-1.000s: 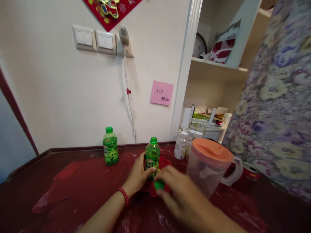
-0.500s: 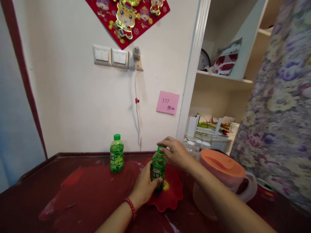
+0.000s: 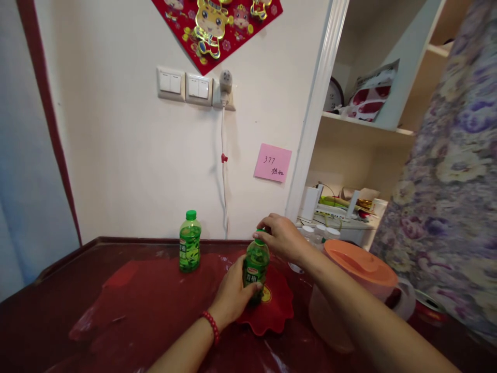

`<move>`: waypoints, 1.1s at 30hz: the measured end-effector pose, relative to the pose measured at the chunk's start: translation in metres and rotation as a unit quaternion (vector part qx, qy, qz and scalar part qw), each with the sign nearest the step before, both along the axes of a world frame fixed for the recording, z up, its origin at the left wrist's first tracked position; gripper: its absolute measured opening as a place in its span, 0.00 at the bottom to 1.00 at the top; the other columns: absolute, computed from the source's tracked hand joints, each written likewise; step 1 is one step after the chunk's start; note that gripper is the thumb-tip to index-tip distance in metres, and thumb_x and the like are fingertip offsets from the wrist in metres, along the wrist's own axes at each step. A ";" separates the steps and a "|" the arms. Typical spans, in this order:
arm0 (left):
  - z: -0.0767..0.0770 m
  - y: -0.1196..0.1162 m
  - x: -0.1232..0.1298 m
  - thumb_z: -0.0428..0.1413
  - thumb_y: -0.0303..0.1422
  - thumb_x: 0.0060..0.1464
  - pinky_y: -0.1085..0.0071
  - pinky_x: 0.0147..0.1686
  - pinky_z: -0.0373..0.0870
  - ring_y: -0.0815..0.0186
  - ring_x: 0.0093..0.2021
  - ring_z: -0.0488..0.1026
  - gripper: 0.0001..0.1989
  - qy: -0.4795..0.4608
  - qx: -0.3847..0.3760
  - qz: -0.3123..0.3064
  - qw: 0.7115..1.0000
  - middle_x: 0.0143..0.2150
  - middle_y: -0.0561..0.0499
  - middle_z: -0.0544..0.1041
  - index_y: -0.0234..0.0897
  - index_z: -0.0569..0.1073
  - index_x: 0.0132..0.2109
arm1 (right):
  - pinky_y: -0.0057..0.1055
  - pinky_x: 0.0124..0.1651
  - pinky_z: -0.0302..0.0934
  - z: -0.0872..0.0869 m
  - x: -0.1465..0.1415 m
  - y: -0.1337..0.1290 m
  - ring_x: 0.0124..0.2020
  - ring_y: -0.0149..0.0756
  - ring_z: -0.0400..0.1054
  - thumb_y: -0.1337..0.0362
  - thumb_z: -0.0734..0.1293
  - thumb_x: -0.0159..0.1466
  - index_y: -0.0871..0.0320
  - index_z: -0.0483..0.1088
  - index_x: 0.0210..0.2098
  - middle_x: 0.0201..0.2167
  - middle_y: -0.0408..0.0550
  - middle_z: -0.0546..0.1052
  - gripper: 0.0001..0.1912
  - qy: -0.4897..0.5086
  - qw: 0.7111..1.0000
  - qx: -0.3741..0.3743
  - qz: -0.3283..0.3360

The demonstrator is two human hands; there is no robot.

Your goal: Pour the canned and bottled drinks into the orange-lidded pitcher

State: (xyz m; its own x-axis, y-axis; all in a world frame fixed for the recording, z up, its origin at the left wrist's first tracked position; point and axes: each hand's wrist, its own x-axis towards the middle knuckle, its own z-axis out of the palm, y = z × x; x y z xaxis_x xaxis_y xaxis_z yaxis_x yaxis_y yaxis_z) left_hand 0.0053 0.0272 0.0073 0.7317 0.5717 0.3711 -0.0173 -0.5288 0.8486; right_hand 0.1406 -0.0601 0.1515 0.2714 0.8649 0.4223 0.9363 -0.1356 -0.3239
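Note:
A green-labelled bottle (image 3: 256, 261) stands upright over a red scalloped mat (image 3: 277, 303). My left hand (image 3: 233, 292), with a red bead bracelet at the wrist, is wrapped round the bottle's body. The fingers of my right hand (image 3: 281, 238) are closed on the green cap at its top, partly covering it. A second green bottle (image 3: 190, 243) with its cap on stands upright to the left, near the table's back edge, touched by neither hand.
A pitcher with an orange lid (image 3: 361, 263) stands under my right forearm. Beyond it are white-capped containers (image 3: 320, 231) and, at the right, an open can (image 3: 429, 305). A wall bounds the dark red table (image 3: 135, 321); a floral curtain (image 3: 446, 181) hangs at the right.
The view has shifted slightly, moving the scene right and up. My right fingers have changed their pose a little on the cap; my left hand still holds the bottle.

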 end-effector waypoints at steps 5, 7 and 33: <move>0.000 0.000 -0.001 0.61 0.28 0.49 0.61 0.59 0.61 0.56 0.59 0.69 0.29 0.010 -0.002 0.005 1.000 0.59 0.45 0.73 0.40 0.66 0.59 | 0.29 0.42 0.58 0.003 -0.001 0.002 0.38 0.36 0.68 0.65 0.72 0.65 0.60 0.79 0.40 0.38 0.48 0.74 0.05 -0.008 1.000 -0.018 0.002; -0.001 0.000 -0.001 0.61 0.28 0.49 0.61 0.60 0.61 0.56 0.59 0.68 0.30 0.013 0.000 0.008 1.000 0.59 0.44 0.73 0.40 0.66 0.59 | 0.29 0.41 0.58 0.002 -0.002 0.001 0.38 0.36 0.68 0.65 0.72 0.65 0.59 0.79 0.40 0.38 0.48 0.73 0.05 -0.011 1.000 -0.020 0.001; 0.003 -0.006 -0.007 0.62 0.29 0.46 0.63 0.59 0.61 0.55 0.59 0.69 0.30 0.042 0.001 0.021 0.999 0.58 0.47 0.74 0.41 0.67 0.58 | 0.28 0.34 0.55 0.012 0.000 0.001 0.32 0.35 0.68 0.64 0.69 0.64 0.59 0.75 0.35 0.33 0.47 0.76 0.05 -0.036 0.995 -0.090 -0.001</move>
